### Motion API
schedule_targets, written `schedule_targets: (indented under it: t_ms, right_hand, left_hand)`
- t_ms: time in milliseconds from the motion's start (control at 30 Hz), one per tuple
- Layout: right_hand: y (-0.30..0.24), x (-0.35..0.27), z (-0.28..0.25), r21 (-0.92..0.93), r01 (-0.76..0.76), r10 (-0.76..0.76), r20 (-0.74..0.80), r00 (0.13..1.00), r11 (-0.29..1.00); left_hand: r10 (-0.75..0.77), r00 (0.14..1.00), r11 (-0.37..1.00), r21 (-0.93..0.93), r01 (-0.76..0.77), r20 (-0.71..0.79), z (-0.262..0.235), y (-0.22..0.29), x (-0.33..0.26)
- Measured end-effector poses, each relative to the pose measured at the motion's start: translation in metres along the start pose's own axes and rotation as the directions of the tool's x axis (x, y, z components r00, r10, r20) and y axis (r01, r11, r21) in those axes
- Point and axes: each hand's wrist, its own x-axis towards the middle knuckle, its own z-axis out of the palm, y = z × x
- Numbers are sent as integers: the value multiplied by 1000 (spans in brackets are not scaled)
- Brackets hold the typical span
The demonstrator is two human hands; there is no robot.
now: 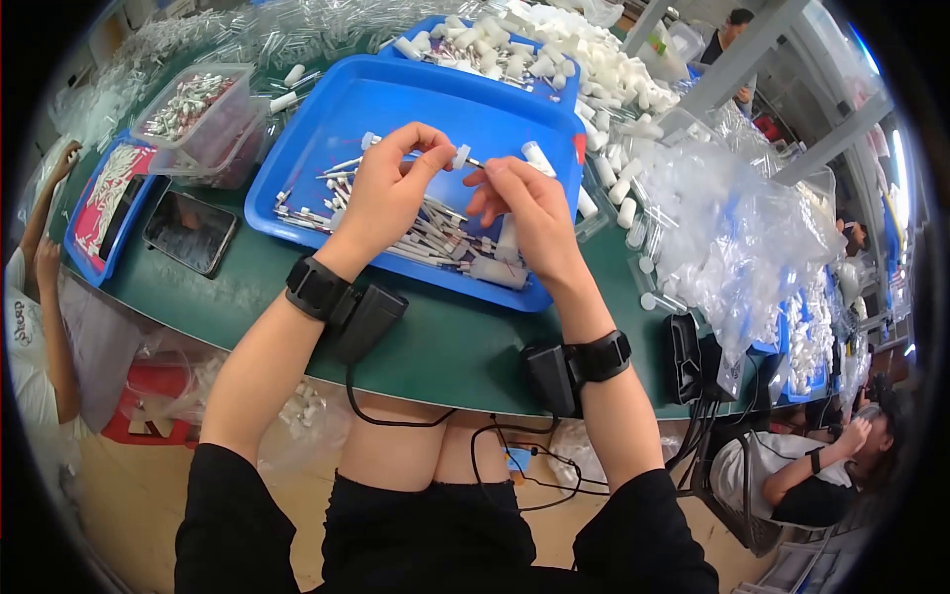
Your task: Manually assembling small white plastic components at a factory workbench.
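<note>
Two bare hands meet above a large blue tray (pixel 475 94) on a green table (pixel 267 307). The left hand (pixel 386 193) pinches a small white piece (pixel 461 156) between thumb and fingertips, its other fingers curled. A thin dark rod (pixel 475 162) runs from that piece toward the right hand (pixel 529 203), whose thumb and forefinger pinch its other end, the remaining fingers loosely bent. So piece and rod sit directly between the two sets of fingertips, raised over the middle of the tray.

Below the hands, thin white sticks (pixel 426 240) lie heaped toward the tray's near edge. A white cylinder (pixel 498 272) lies by its near right corner; another white cylinder (pixel 537 157) lies just beyond the right hand, toward the right edge.

Off the tray's left edge are a dark phone (pixel 191 232) and, farther back, a clear tub (pixel 213 137) of small parts. White cylinders are piled past the tray's far right corner, and crumpled clear plastic (pixel 732 228) covers the table's right end.
</note>
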Motion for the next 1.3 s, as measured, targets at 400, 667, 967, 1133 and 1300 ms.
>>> schedule_targets:
  t_ms: [400,667,967,1133,1300]
  right_hand:
    - [-15,-10,-2,-485,199,-288,-115,951,852]
    - [-2,-21,-100,-790,-328,-253,-508,824,518]
    - [-14,-19,-85,-839,-236,-502,-493,710,491]
    - [-28,-19,-21,-641,197,-372,-149,916,742]
    - [-23,-16,-25,-481,189,-324,-214,921,856]
  left_hand:
    - [-130,972,912,-361,194,195,-3,-3,-2]
    - [-255,942,783,-525,332,217,-9,-4,2]
    - [-250,944,773,-543,328,214,-2,-4,3]
    - [-235,952,714,-630,306,197,-5,0,-2]
    - [-210,967,669,-700,250,144,-5,1,0]
